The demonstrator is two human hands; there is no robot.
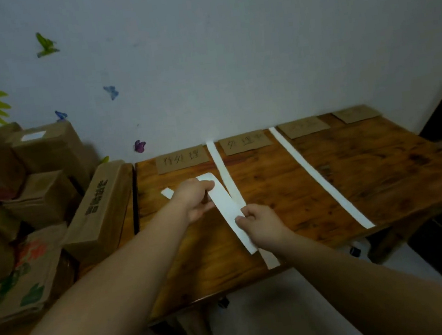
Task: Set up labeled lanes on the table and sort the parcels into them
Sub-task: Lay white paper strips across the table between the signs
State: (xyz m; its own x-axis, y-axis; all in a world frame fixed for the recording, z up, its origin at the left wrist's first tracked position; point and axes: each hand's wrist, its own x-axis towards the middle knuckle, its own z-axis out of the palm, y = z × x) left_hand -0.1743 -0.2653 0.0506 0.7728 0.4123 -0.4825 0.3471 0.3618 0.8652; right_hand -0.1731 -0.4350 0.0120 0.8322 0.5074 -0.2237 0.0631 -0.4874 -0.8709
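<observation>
Nearest, the right hand (261,222) pinches a loose white paper strip (224,203) between thumb and curled fingers (244,217), close to the strip's near end. That end pokes out past the grip towards the table's front edge. The strip is plain, flat and unmarked, and it runs slantwise up and to the left over the wooden table (368,164). Farther along it, the left hand (196,198) has its fingers curled round it. There the strip bends over the hand, and a short white end shows just to the hand's left.

The held strip crosses over a first laid strip (217,156), which lies on the table from the back edge to the front edge and overhangs the front a little. Well to the right, a second laid strip (319,177) runs the same way, so the two split the tabletop into lanes.

Along the back edge lie four brown cardboard labels. The left label (182,161) and the second label (244,143) bear dark handwritten characters. The writing on the third label (303,127) and the fourth label (355,114) is too faint to read.

To the left of the table, brown cardboard parcels (43,151) are piled up. A long box (101,205) with printed characters leans just beside the table's left edge. Behind everything is a pale wall (255,50) with butterfly stickers (111,91).
</observation>
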